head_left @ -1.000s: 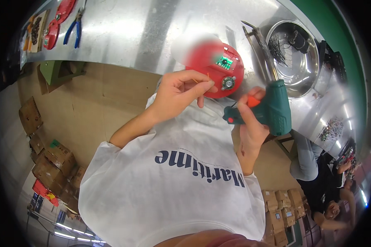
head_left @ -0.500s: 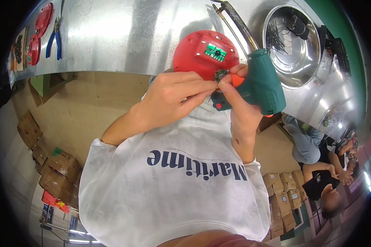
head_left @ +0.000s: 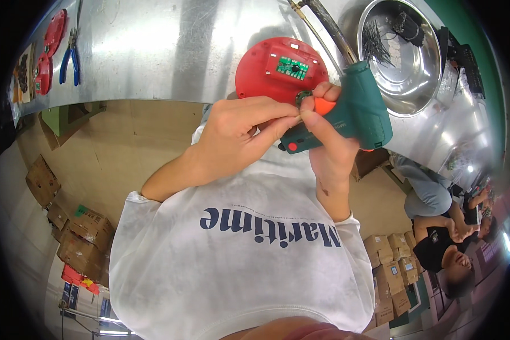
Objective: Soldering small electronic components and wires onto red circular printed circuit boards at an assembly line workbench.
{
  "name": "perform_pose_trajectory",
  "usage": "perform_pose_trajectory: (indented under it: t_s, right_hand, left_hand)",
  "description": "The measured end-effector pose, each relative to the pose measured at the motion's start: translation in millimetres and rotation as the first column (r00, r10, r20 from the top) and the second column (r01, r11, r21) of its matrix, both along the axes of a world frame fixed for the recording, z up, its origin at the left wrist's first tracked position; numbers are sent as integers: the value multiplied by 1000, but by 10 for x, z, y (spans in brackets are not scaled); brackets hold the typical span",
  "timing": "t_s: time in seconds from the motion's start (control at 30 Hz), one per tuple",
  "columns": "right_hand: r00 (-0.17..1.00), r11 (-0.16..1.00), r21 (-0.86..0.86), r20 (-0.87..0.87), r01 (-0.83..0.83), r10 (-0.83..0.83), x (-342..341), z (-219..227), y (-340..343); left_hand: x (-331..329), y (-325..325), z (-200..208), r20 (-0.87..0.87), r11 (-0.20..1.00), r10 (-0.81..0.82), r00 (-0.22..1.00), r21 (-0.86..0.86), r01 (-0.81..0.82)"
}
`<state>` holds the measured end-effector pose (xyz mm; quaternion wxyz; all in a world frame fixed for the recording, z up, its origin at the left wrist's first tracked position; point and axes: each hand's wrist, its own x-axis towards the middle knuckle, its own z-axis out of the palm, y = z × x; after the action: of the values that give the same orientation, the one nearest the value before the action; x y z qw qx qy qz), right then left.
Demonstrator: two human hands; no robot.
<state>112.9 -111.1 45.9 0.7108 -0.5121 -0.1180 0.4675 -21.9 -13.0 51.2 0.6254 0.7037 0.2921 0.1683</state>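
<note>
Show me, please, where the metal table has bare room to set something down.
The widest bare patch of the table lies between the pliers and the disc. It is crowded right of that, where the left hand and right hand meet by the disc, with the green tool and then the bowl beyond.

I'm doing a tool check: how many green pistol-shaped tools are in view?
1: the green pistol-shaped tool, held in the right hand. Others may be hidden at the dark edges.

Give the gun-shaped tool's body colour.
The gun-shaped tool's body is dark green, clearest in the head view.
</note>
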Motion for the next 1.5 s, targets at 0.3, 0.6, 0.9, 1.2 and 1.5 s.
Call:
perform_pose_trajectory:
  t_s: [0.3, 0.6, 0.9, 1.2, 1.5]
  right_hand:
    - [994, 999, -25, -109, 26, -28, -22, 4, -10]
    - [980, 999, -30, -196, 37, -42, -20, 27, -11]
    - [992, 998, -60, -127, 17, -25, -25, 19, -16]
    - [999, 999, -9, 8, 36, -36, -35, -23, -34]
    - [998, 998, -55, 58, 23, -20, -8, 55, -35]
  left_hand:
    - [45, -33, -1, 67, 994, 27, 997, 106, -34]
    - [28, -53, 8, 58, 986, 12, 998, 168, -21]
    - [43, -70, 9, 56, 980, 14, 998, 197, -25]
    - [52, -77, 48, 20, 975, 44, 999, 217, -47]
    - [54, -62, -187, 231, 842, 66, 971, 508, -179]
